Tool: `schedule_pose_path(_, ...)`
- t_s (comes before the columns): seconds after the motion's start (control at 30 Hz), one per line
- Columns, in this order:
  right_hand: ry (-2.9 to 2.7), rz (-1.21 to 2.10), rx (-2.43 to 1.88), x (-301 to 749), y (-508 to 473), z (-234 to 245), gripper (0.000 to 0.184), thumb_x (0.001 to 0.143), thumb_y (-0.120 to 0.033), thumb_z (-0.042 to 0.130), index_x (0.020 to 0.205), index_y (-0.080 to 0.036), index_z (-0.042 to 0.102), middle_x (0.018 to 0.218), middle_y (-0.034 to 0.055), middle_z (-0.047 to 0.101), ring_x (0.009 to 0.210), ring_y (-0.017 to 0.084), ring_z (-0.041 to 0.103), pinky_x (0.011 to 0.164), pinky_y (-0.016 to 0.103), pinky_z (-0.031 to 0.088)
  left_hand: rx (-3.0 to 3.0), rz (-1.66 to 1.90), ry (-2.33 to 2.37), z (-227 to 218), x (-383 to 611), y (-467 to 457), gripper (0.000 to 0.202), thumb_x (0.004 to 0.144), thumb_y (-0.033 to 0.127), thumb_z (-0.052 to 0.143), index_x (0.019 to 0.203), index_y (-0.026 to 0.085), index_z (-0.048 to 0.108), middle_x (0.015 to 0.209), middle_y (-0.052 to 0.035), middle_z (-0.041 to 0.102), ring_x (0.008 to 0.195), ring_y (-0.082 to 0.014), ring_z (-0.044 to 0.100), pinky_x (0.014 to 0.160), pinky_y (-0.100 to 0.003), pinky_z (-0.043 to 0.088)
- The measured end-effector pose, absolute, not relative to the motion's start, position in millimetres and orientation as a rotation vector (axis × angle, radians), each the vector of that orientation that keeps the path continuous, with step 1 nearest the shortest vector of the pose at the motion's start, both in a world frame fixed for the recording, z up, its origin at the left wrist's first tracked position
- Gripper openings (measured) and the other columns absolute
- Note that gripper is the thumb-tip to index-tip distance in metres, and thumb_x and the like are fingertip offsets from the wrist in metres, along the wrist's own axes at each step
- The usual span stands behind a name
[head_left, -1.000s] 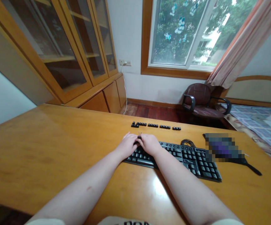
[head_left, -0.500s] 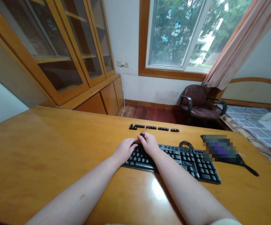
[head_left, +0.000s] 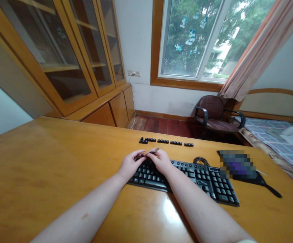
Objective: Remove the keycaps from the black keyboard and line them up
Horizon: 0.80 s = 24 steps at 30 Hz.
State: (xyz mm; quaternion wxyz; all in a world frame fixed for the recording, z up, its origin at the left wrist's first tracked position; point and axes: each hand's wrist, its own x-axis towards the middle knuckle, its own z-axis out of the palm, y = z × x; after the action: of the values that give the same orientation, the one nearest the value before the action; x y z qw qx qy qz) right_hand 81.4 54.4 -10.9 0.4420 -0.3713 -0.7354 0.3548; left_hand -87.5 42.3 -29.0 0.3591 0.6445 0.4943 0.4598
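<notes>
My left hand (head_left: pixel 129 165) and my right hand (head_left: pixel 161 162) meet over the upper left part of a black keyboard (head_left: pixel 203 175), both with closed fingers. Between them they hold a thin brownish tool (head_left: pixel 156 149), lying nearly sideways, its tip showing above my right hand. Fingers cover most of it, so its exact kind is unclear. Beyond the hands, removed black keycaps (head_left: pixel 163 141) lie in a row of small groups. My hands hide the keyboard's top left keys.
A coiled black cable (head_left: pixel 201 161) lies behind the keyboard. To the right on the wooden desk (head_left: pixel 60 168) is a dark pouch with a strap (head_left: pixel 260 182), partly pixelated. Past the desk are a chair (head_left: pixel 211 113), a bed and a glass-door cabinet (head_left: pixel 67 67).
The tool has turned from pointing away, with two thin prongs showing, to lying more sideways between my hands. My left hand has shifted slightly left. The view has tilted a little.
</notes>
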Motion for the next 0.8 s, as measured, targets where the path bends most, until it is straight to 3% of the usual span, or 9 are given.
schedule_pose_path(0.2,-1.877,0.806,-0.893,83.9,51.5,-7.7,0.02,0.084,-0.03,0.051,0.084,-0.02,0.068,0.085,0.0039,0.07,0.084,0.016,0.063,0.08,0.029,0.047,1.314,1.275,1.167,-25.5,-93.7,50.9,0.02,0.062,0.031,0.07,0.073,0.015,0.067,0.08,-0.0058,0.069,0.08,-0.0198,0.063,0.083,-0.035,0.049)
schedule_pose_path(0.4,-1.825,0.684,-0.988,83.9,48.5,-7.5,0.022,0.089,-0.03,0.044,0.09,-0.019,0.063,0.087,0.0057,0.067,0.088,0.016,0.061,0.085,0.03,0.045,0.976,1.366,1.012,-31.2,-93.7,54.2,0.035,0.06,0.038,0.073,0.083,0.016,0.057,0.075,-0.0002,0.064,0.069,-0.0133,0.062,0.076,-0.032,0.051)
schedule_pose_path(0.5,-1.84,0.586,-0.99,81.7,51.0,-9.9,0.023,0.09,-0.026,0.041,0.099,-0.019,0.061,0.088,0.0065,0.064,0.089,0.016,0.059,0.084,0.031,0.045,1.031,1.322,1.018,-30.7,-92.9,53.0,0.036,0.058,0.038,0.074,0.078,0.016,0.053,0.072,0.0006,0.063,0.068,-0.0133,0.062,0.073,-0.032,0.051)
schedule_pose_path(0.63,-1.999,0.562,-0.941,79.6,52.7,-10.3,0.021,0.085,-0.025,0.05,0.102,-0.023,0.063,0.094,0.0056,0.061,0.09,0.015,0.057,0.082,0.029,0.046,1.114,1.286,1.046,-29.1,-92.7,54.8,0.029,0.06,0.035,0.072,0.067,0.015,0.052,0.069,0.0003,0.063,0.065,-0.0124,0.06,0.068,-0.027,0.049)
schedule_pose_path(0.8,-2.101,0.553,-0.941,78.7,52.7,-13.2,0.023,0.08,-0.024,0.059,0.102,-0.025,0.065,0.094,0.0031,0.062,0.088,0.014,0.058,0.08,0.027,0.047,1.152,1.241,1.049,-30.7,-91.4,57.9,0.022,0.058,0.026,0.072,0.067,0.015,0.054,0.061,0.0028,0.061,0.059,-0.0121,0.058,0.062,-0.024,0.047)
